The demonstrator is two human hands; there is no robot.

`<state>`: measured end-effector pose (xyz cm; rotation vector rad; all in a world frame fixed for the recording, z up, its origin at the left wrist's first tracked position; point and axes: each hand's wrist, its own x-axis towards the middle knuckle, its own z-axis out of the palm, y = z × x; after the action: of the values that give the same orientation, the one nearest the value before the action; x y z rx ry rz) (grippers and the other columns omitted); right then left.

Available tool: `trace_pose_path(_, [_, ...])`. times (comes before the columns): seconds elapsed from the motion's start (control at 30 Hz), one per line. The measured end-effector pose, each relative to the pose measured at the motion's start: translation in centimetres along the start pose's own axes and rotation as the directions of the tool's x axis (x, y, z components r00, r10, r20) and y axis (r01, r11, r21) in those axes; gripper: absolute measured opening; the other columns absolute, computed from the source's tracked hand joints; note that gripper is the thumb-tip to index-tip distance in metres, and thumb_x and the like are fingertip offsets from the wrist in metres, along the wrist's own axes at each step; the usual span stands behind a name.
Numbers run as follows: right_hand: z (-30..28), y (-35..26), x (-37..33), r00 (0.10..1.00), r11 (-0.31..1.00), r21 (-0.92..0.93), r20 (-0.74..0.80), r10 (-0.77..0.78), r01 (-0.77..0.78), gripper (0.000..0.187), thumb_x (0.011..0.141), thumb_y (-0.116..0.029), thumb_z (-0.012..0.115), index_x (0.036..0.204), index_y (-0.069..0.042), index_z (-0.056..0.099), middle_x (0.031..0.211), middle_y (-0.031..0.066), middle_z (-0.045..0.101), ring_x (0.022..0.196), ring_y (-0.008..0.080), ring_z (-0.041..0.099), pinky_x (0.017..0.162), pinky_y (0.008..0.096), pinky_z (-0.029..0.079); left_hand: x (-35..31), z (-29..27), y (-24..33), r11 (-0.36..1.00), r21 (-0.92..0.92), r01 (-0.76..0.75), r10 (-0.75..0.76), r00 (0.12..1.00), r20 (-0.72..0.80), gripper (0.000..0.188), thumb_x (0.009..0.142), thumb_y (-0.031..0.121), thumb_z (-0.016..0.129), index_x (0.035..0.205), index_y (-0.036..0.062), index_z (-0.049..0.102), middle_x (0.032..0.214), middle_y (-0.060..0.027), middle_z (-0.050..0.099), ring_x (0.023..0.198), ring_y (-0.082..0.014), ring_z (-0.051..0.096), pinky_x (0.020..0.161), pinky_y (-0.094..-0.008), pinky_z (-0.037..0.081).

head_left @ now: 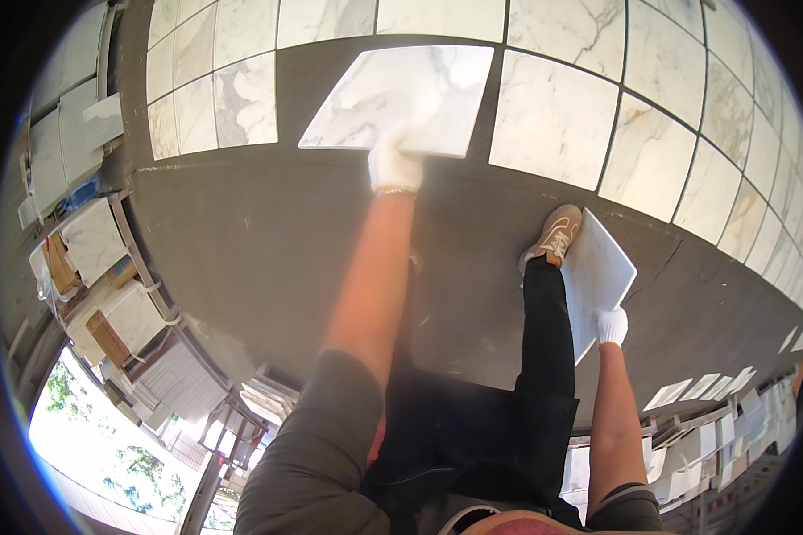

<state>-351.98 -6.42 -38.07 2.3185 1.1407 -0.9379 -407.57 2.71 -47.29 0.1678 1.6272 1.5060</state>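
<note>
Over the gap between the laid tiles (558, 116), we see the left hand (394, 165) at the near edge of a skewed slab (410, 89) (too blurred for us to tell how far its fingers close). Beside the shoe (558, 234), the right hand (611, 327) grasps the edge of a second slab (600, 272), which stands steeply tilted.

Left-hand tile (410, 89): smooth, polished, stone-like, grey-veined, bright sheen. Right-hand tile (600, 272): smooth pale face, soft gloss. Laid tiles (558, 116): smooth, marble-look. Left glove (394, 169): matt cloth, weave blurred. Right glove (612, 326): matt, knit-like cloth. Floor (250, 241): matt, cement-like, lightly scuffed. Trousers (544, 330): dull black cloth. Sleeve (317, 437): matt cloth. Block (108, 340): bare wood.
</note>
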Motion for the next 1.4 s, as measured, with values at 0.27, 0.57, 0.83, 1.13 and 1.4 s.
trace_pose_path(0.27, [0.8, 0.6, -0.2, 1.0, 0.999, 0.044, 0.006, -0.013, 0.013, 0.032, 0.068, -0.019, 0.076, 0.093, 0.001, 0.074, 0.083, 0.0153, 0.074, 0.076, 0.0289, 0.072, 0.073, 0.0377, 0.054, 2.0, 4.4, 0.4, 0.933, -0.333, 0.136, -0.183, 0.977, -0.113, 0.042, 0.085, -0.002, 0.061, 0.126, -0.0032, 0.054, 0.123, -0.0154, 0.062, 0.113, -0.0315, 0.062, 0.095, -0.0458, 0.054])
trace_pose_path(0.57, [-0.8, -0.1, -0.4, 0.997, 0.974, 0.213, 0.039, 0.065, -0.072, 0.032, 0.069, -0.014, 0.077, 0.092, 0.007, 0.072, 0.086, 0.0136, 0.074, 0.076, 0.0243, 0.07, 0.073, 0.0361, 0.053, 3.6, 3.8, -6.3, 0.973, -0.209, 0.094, -0.116, 0.988, -0.097, 0.028, 0.085, 0.003, 0.066, 0.111, -0.0053, 0.063, 0.114, -0.0143, 0.065, 0.105, -0.0285, 0.064, 0.088, -0.0412, 0.053])
trace_pose_path(0.83, [-0.4, 2.4, 1.1, 0.993, 0.984, 0.154, 0.091, 0.077, -0.091, 0.035, 0.071, -0.023, 0.079, 0.092, 0.005, 0.073, 0.085, 0.0122, 0.074, 0.076, 0.0229, 0.07, 0.073, 0.0353, 0.052, 0.5, 1.5, -12.4, 0.469, 0.863, -0.189, 0.114, 0.982, 0.153, 0.027, 0.089, 0.004, 0.065, 0.114, -0.0075, 0.065, 0.115, -0.016, 0.067, 0.103, -0.0248, 0.065, 0.089, -0.0377, 0.053])
trace_pose_path(1.13, [-1.5, 1.8, 0.7, 0.988, 0.915, 0.386, 0.14, 0.064, -0.114, 0.028, 0.072, -0.003, 0.077, 0.098, 0.005, 0.071, 0.093, 0.0063, 0.071, 0.081, 0.0174, 0.065, 0.077, 0.0316, 0.051, 3.2, -0.7, -17.8, 0.905, 0.163, 0.392, -0.412, 0.904, 0.116, 0.043, 0.097, 0.018, 0.063, 0.124, -0.0132, 0.053, 0.12, -0.0225, 0.064, 0.11, -0.0326, 0.064, 0.093, -0.043, 0.055])
trace_pose_path(1.4, [-1.2, 1.9, 0.8, 0.983, 0.912, 0.379, 0.148, 0.106, -0.156, 0.025, 0.074, -0.002, 0.073, 0.099, 0.003, 0.071, 0.093, 0.0057, 0.071, 0.083, 0.0175, 0.065, 0.079, 0.0308, 0.05, 3.6, 0.0, -15.3, 0.755, 0.17, 0.634, -0.632, 0.772, -0.072, 0.05, 0.091, 0.037, 0.07, 0.113, -0.0077, 0.061, 0.091, -0.0164, 0.073, 0.082, -0.0236, 0.071, 0.07, -0.0353, 0.057])
